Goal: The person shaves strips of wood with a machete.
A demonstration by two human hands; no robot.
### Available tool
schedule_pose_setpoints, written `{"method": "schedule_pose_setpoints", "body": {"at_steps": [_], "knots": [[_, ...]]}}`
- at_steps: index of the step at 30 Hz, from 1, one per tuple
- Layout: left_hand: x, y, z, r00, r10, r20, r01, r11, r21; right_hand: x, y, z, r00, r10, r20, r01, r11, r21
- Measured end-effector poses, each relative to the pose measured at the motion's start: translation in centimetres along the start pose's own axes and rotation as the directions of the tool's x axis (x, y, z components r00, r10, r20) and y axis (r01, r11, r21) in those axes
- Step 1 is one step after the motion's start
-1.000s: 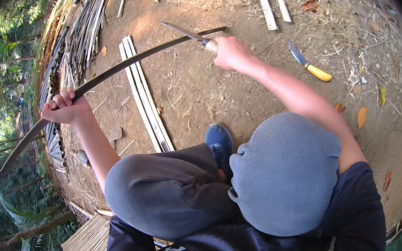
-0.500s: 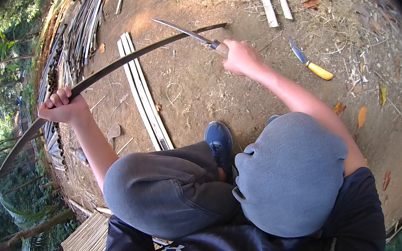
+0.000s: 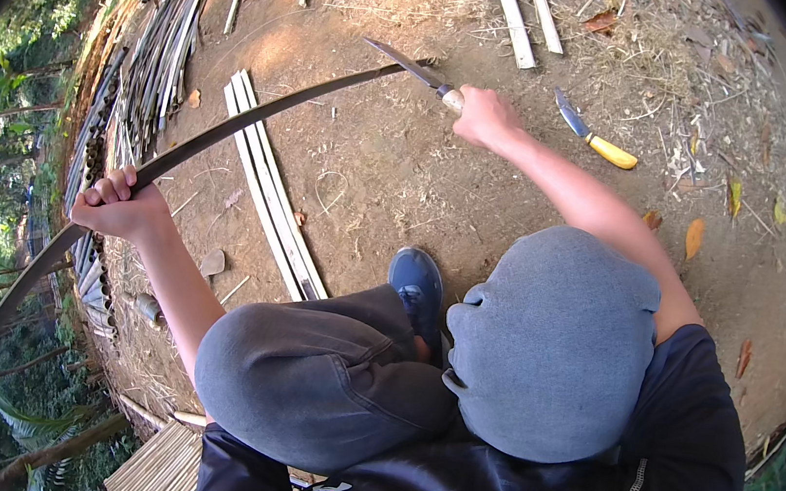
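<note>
My left hand (image 3: 128, 208), at the far left, is closed round a long dark strip that looks like split bamboo (image 3: 262, 114). The strip curves from below that hand up toward the top middle, its lower end sticking out past my fist. In my right hand (image 3: 489, 118) is a knife (image 3: 406, 60) with a pale wooden handle, fingers wrapped round the grip. Its blade points up and left and crosses the strip near the far end; whether it touches cannot be made out. A small chip or frayed bit shows at the strip's tip.
A second knife (image 3: 610, 153) with a yellow handle lies on the dirt at right. Pale split strips (image 3: 268, 186) lie left of my blue shoe (image 3: 418, 283), others (image 3: 512, 15) at the top. Dark strips (image 3: 161, 60) are piled at left. A slatted mat (image 3: 154, 471) is lower left.
The knife has slid right along the strip, from farther in to near its far end. My left hand keeps its hold on the strip, and the whole view has shifted slightly.
</note>
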State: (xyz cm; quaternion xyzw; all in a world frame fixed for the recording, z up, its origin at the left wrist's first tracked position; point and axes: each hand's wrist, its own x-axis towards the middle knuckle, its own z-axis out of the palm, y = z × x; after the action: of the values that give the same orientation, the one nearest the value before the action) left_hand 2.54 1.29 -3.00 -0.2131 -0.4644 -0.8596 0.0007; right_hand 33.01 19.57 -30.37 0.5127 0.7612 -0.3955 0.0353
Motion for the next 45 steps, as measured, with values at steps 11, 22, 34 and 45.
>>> {"method": "schedule_pose_setpoints", "body": {"at_steps": [11, 22, 34, 45], "knots": [[0.3, -0.3, 0.1, 1.0, 0.001, 0.016, -0.001, 1.0, -0.016, 1.8, 3.7, 1.5, 0.999, 0.029, -0.043, -0.027, 0.998, 0.057], [0.2, -0.2, 0.2, 1.0, -0.003, -0.025, 0.003, 1.0, -0.012, 1.5, 6.3, 0.6, 0.993, 0.098, -0.072, -0.096, 0.995, 0.026], [1.2, -1.7, -0.7, 0.997, 0.082, 0.008, -0.081, 0.994, -0.068, -3.4, 1.7, 1.9, 0.995, -0.018, -0.097, 0.041, 0.969, 0.245], [1.1, -0.7, -0.7, 0.995, 0.072, 0.072, -0.062, 0.99, -0.13, -3.9, -2.8, 1.3, 0.973, -0.231, -0.027, 0.231, 0.948, 0.217]]}}
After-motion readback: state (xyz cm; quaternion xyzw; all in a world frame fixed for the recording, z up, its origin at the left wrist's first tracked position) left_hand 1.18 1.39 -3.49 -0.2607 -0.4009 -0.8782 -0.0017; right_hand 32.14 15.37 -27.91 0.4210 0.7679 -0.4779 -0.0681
